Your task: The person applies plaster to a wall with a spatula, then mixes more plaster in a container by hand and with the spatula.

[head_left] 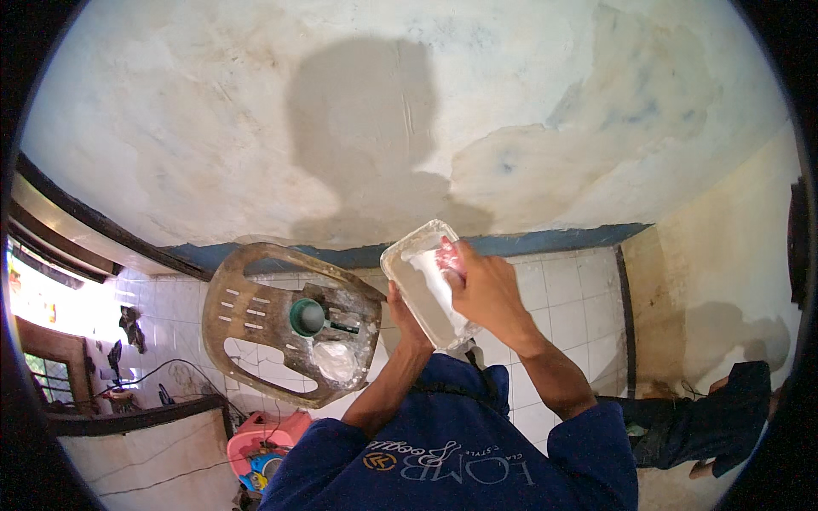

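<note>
**Clear tray being held and worked by both hands**

A clear plastic tray point(423, 281) is being gripped at its lower edge by the left hand point(407, 322), fingers clenched on the rim, while the right hand point(484, 294) is being pressed against its inner face, closed around something pinkish that cannot be made out. The tray is being kept tilted, close before the chest. For good work, the rim should be held firm so the tray is not twisted under pressure. Just left of the grip, a worn brown plastic chair point(256, 319) is carrying a green cup point(307, 317). Beyond, a patched wall point(358, 128) is rising.
</note>
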Demonstrator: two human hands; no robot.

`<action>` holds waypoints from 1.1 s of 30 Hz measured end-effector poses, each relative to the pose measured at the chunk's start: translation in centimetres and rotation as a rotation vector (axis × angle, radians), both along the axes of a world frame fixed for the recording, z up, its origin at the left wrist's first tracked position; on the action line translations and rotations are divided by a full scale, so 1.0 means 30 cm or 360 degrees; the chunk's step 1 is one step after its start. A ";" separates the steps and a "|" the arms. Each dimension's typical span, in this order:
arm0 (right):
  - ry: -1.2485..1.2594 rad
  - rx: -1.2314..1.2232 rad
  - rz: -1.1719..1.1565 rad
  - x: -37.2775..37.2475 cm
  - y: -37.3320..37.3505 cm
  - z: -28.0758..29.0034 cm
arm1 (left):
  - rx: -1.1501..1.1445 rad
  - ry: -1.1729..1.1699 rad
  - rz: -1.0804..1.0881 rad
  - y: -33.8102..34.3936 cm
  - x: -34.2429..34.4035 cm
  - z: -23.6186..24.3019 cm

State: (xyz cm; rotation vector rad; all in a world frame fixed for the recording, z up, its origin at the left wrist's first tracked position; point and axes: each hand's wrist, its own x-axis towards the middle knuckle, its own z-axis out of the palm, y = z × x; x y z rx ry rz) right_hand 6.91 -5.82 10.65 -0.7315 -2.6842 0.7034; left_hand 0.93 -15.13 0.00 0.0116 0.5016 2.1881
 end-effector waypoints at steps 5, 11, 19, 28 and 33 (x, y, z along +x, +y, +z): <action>0.0118 0.0164 -0.0120 0.017 0.052 0.090 | 0.0056 -0.0065 -0.0081 0.000 0.004 0.000; -0.0129 0.0322 -0.0051 0.012 0.040 0.046 | -0.0023 -0.0007 -0.0038 0.001 0.015 0.036; -0.0030 0.0135 0.0056 -0.007 0.002 0.026 | -0.0034 0.0013 -0.0040 0.002 0.013 -0.001; -0.0003 -0.0094 -0.0146 0.019 0.046 0.031 | 0.0066 -0.0021 -0.0062 -0.005 0.000 -0.018; 0.0044 0.0005 -0.0067 0.034 0.061 0.001 | 0.0081 -0.0025 -0.0070 -0.001 0.001 -0.001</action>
